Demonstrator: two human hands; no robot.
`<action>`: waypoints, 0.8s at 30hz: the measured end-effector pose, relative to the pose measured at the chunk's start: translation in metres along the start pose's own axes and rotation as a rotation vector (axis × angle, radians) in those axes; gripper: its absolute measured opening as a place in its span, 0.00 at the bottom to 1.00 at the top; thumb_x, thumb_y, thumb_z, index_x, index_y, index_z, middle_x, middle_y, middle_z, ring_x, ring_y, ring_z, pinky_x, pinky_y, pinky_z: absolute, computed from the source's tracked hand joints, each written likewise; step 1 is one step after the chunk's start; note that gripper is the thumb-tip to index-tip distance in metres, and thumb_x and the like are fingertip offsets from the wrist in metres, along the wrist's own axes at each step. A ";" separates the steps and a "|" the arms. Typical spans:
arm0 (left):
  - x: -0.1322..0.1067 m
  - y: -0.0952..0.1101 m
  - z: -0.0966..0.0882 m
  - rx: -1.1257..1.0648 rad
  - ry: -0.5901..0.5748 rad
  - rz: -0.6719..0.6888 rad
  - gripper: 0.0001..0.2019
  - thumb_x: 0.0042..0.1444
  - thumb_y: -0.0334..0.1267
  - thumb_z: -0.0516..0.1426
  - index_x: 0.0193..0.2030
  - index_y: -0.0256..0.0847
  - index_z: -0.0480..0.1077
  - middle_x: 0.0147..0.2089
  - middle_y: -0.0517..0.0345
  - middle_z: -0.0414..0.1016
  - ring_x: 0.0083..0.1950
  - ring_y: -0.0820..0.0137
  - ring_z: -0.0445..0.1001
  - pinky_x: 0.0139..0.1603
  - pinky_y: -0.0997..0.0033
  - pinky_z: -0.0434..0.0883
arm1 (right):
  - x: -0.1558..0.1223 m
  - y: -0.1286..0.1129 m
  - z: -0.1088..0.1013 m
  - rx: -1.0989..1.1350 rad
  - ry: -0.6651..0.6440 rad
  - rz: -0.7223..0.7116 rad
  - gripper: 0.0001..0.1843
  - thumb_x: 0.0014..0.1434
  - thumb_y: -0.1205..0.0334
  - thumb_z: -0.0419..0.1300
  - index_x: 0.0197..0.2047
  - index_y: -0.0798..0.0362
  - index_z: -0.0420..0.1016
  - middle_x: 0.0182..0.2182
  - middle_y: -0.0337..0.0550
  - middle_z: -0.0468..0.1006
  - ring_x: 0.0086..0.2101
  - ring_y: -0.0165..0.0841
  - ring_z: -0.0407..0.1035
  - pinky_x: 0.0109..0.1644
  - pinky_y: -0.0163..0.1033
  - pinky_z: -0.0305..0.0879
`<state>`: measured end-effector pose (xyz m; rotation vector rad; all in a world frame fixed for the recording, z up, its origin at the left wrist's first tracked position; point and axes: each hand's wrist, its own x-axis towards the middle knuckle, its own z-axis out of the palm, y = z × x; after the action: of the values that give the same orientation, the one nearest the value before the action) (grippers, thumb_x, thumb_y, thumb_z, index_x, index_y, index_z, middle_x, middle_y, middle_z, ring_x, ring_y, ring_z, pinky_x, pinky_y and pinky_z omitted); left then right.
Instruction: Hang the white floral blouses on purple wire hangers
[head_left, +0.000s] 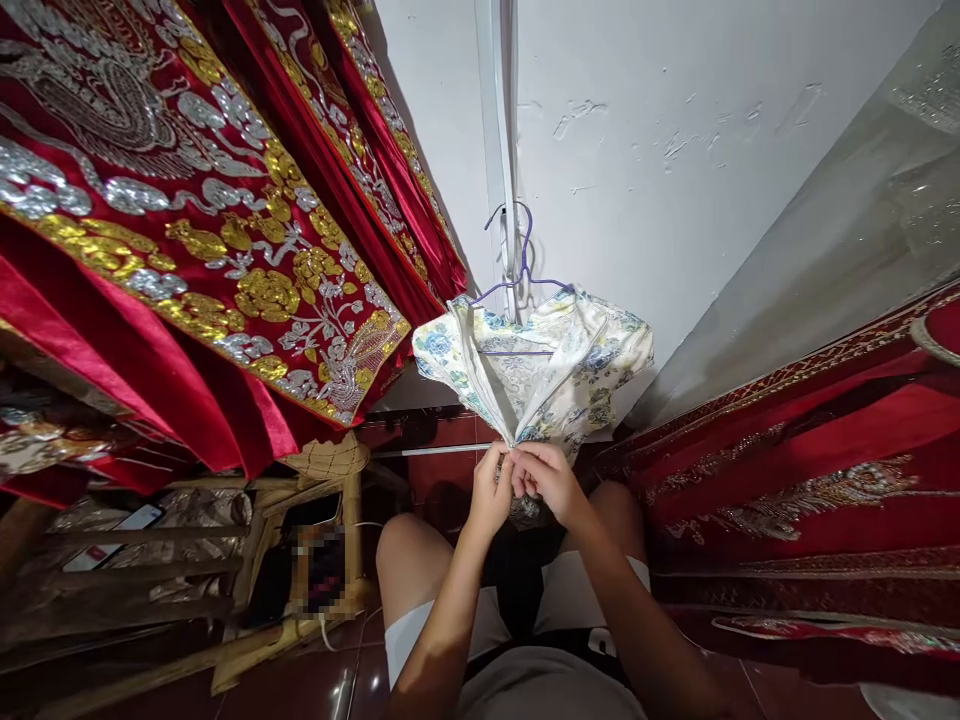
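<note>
A white garment with blue and yellow flowers [559,365] hangs on a purple wire hanger [517,265] against the white wall. Its lower part gathers to a point just above my knees. My left hand [491,490] and my right hand [547,480] meet at that point, fingers pinched on the fabric's bottom edge beside a white seam or zip line. The hands touch each other. What lies under the fingers is hidden.
Red robes with gold and silver embroidery [187,230] hang at the left, and more red embroidered cloth [795,480] fills the right. A bamboo stool [315,530] with a phone stands at the lower left. A white pipe [499,130] runs up the wall.
</note>
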<state>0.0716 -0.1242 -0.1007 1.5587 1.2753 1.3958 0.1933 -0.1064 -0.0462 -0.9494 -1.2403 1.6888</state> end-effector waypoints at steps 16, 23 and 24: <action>0.035 0.003 -0.012 0.214 -0.112 0.024 0.16 0.71 0.49 0.49 0.38 0.41 0.68 0.37 0.54 0.73 0.41 0.65 0.72 0.46 0.66 0.68 | 0.083 -0.138 -0.009 0.050 0.170 -0.283 0.12 0.61 0.56 0.63 0.30 0.55 0.74 0.16 0.34 0.68 0.17 0.23 0.56 0.19 0.30 0.48; 0.133 0.107 -0.042 0.209 0.094 0.394 0.15 0.70 0.48 0.53 0.57 0.44 0.71 0.39 0.56 0.75 0.39 0.68 0.72 0.44 0.67 0.69 | 0.069 -0.124 -0.011 -0.088 0.089 -0.403 0.14 0.64 0.54 0.60 0.28 0.52 0.71 0.17 0.32 0.60 0.19 0.26 0.52 0.24 0.33 0.49; 0.144 0.114 -0.042 0.245 0.079 0.430 0.13 0.69 0.47 0.55 0.50 0.42 0.74 0.37 0.57 0.75 0.36 0.69 0.71 0.40 0.68 0.68 | 0.071 -0.122 -0.011 -0.095 0.102 -0.430 0.14 0.64 0.54 0.60 0.28 0.52 0.71 0.17 0.31 0.58 0.20 0.26 0.50 0.24 0.34 0.47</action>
<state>0.0478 -0.0256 0.0581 2.0549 1.2400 1.6204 0.1980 -0.0153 0.0619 -0.7476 -1.3523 1.2411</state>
